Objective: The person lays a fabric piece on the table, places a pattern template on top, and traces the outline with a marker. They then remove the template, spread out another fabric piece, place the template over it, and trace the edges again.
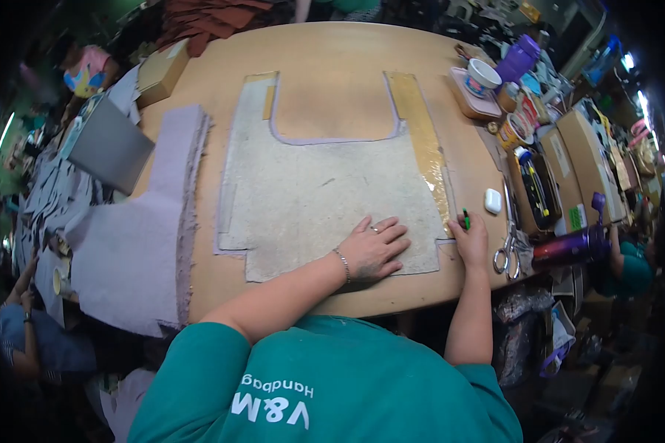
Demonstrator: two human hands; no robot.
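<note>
Lilac sheet (233, 252) lay mostly ahead of hands, margin showing around grey template (332, 184) on top. Template's two legs ran forward, away from both hands. Left hand (377, 251) rested flat on template's near part, fingers parted. Right hand (471, 240), nearer template's right edge, pinched green pen (466, 219); edge ran forward from there, slightly leftward. Pen tip seemed hidden, so contact with sheet was unclear.
</note>
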